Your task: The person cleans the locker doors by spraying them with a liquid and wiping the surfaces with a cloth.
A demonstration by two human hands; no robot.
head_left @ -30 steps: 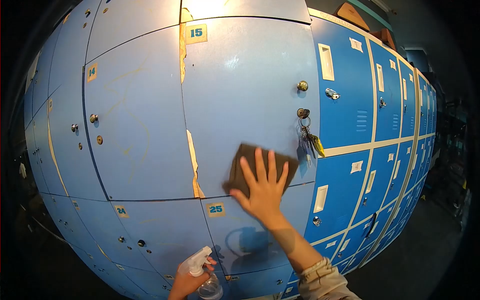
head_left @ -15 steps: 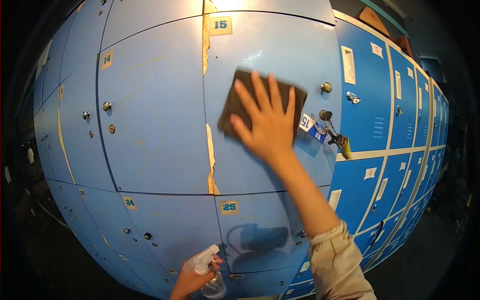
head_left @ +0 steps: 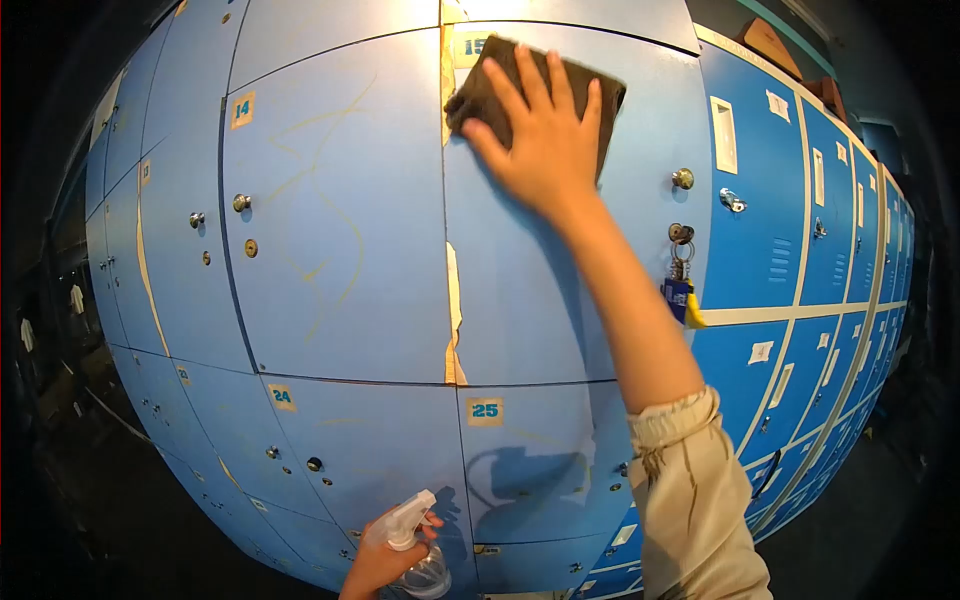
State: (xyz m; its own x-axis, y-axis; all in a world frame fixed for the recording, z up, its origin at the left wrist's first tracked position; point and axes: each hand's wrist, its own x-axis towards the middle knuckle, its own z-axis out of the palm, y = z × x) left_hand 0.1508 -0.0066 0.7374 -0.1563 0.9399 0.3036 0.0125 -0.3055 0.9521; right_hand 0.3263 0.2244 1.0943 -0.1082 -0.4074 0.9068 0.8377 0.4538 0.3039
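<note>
With fingers spread flat, my right hand (head_left: 545, 145) presses a dark brown cloth (head_left: 610, 105) against the upper part of the blue locker door (head_left: 540, 320) marked 15. The cloth partly covers the number label (head_left: 465, 48), and its left edge is bunched near the peeling door edge. Low in the view, my left hand (head_left: 376, 560) is closed around the neck of a clear spray bottle (head_left: 428, 578) with a white trigger head. A key ring (head_left: 682, 250) with a blue tag and a yellow piece hangs from the lock on the right of this door.
Door 14 (head_left: 330, 220) to the left bears faint yellowish streaks. Below is door 25 (head_left: 540, 440), with the bottle's shadow on it. Round metal knobs (head_left: 683, 179) stick out from the doors. Brighter blue lockers (head_left: 755, 150) with white frames run off to the right.
My right hand and the cloth have moved up the door to the number label. The keys, swung out sideways before, now hang straight down. The left hand keeps its grip on the bottle.
</note>
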